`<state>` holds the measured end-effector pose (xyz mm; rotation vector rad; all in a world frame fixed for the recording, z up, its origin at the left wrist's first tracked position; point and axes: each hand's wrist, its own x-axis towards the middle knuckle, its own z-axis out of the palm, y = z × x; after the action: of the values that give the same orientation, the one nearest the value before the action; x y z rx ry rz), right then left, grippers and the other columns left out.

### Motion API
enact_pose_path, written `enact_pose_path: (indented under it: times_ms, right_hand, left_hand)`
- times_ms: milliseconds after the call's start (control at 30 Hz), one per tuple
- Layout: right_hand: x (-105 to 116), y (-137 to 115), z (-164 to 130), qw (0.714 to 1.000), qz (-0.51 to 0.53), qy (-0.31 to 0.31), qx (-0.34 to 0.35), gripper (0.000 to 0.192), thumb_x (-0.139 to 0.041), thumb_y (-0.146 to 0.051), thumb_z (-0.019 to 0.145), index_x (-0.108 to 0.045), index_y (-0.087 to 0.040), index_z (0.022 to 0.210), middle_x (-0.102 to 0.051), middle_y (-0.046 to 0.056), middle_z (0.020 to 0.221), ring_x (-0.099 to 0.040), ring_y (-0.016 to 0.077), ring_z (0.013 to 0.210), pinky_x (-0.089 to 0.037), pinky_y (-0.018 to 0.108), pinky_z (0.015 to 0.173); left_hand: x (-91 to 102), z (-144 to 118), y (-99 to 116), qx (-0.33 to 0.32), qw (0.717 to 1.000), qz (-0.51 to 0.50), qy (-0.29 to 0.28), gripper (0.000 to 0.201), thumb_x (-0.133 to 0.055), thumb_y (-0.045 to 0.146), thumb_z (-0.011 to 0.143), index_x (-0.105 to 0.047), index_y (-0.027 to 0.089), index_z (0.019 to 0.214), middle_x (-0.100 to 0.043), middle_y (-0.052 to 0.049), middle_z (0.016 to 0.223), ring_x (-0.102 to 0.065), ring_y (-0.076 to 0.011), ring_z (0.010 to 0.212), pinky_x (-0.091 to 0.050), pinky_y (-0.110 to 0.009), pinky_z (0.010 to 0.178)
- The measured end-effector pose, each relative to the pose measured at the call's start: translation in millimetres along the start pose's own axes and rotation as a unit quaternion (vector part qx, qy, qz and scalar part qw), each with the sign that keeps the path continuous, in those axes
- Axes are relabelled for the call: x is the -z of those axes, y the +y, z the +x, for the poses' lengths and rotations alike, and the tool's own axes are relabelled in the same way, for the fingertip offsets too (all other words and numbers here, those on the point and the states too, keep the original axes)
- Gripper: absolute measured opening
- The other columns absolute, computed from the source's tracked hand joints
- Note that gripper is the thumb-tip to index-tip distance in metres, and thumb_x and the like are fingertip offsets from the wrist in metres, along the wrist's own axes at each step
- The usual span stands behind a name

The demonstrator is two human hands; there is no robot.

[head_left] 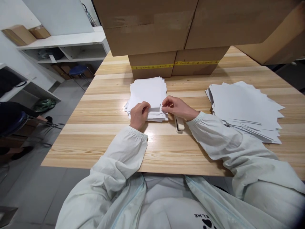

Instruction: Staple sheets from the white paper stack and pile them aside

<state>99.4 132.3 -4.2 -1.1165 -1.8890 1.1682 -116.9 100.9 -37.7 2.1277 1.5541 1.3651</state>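
Note:
A stack of white paper [148, 90] lies on the wooden table in front of me, its sheets slightly uneven at the edges. At its near left side my left hand [139, 115] has thumb and fingers closed on the lifted near edge of the top paper. My right hand [179, 107] pinches at the same paper's near right corner, fingertips together. Beneath the right wrist lies a white stapler [179, 123], partly covered by that hand. Farther right, beyond my right forearm, rests a larger fanned pile of white paper [240, 103].
Large cardboard boxes [152, 28] stand stacked at the back of the table [100, 146], the lower ones with yellow tape. Another box [281, 39] is at the far right. To the left are white shelves [71, 41], a blue stool [78, 70] and part of a seated person.

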Motion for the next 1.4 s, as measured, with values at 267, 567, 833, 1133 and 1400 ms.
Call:
enact_pose_path:
  times_ms: [267,567,833,1133,1400]
  right_hand:
    - [0.8,12.9,-8.6,0.999,0.007,-0.012,0.042,0.023,-0.078,-0.027,0.065,-0.067,-0.019,0.083,-0.06,0.003,0.093,-0.056,0.0159,0.08,-0.049,0.032,0.073]
    - [-5.0,11.5,-4.3,0.999,0.012,0.012,0.045,0.018,-0.072,-0.032,0.075,-0.068,-0.017,0.083,-0.064,0.002,0.083,-0.056,0.0137,0.071,-0.046,0.03,0.069]
    - [-7.4,14.6,-0.3,0.999,-0.002,0.03,0.042,0.02,-0.069,-0.037,0.08,-0.069,-0.017,0.081,-0.065,0.003,0.079,-0.055,0.0141,0.072,-0.045,0.029,0.066]
    - [-7.1,13.1,-1.9,0.998,-0.001,0.031,0.046,0.021,-0.07,-0.038,0.081,-0.07,-0.017,0.081,-0.065,0.004,0.08,-0.055,0.0147,0.071,-0.045,0.03,0.066]
    - [-6.7,10.5,-2.3,0.999,0.009,0.028,0.038,0.025,-0.07,-0.042,0.08,-0.07,-0.017,0.08,-0.065,0.004,0.078,-0.055,0.0144,0.071,-0.045,0.03,0.065]
  left_hand:
    - [-0.6,1.8,13.8,0.096,0.993,-0.025,0.059,0.023,-0.05,0.012,0.086,-0.057,0.023,0.105,-0.05,0.01,0.054,-0.044,-0.011,0.048,-0.037,-0.024,0.059]
    - [2.6,-1.0,6.6,0.011,0.999,-0.004,-0.037,0.029,-0.051,0.001,0.077,-0.072,0.021,0.081,-0.071,-0.004,0.092,-0.063,-0.0188,0.091,-0.05,-0.032,0.083]
    - [5.7,0.5,7.2,0.035,0.995,-0.049,-0.08,0.016,-0.07,0.029,0.087,-0.076,0.023,0.101,-0.071,-0.006,0.106,-0.062,-0.0221,0.109,-0.05,-0.041,0.1]
    - [4.2,1.1,5.8,0.038,0.996,-0.04,-0.072,0.016,-0.069,0.024,0.087,-0.075,0.024,0.102,-0.073,-0.005,0.103,-0.063,-0.0213,0.106,-0.051,-0.04,0.099]
    - [4.2,1.7,6.9,0.041,0.995,-0.047,-0.075,0.017,-0.074,0.026,0.084,-0.075,0.024,0.101,-0.073,-0.005,0.102,-0.063,-0.0219,0.105,-0.051,-0.041,0.097]
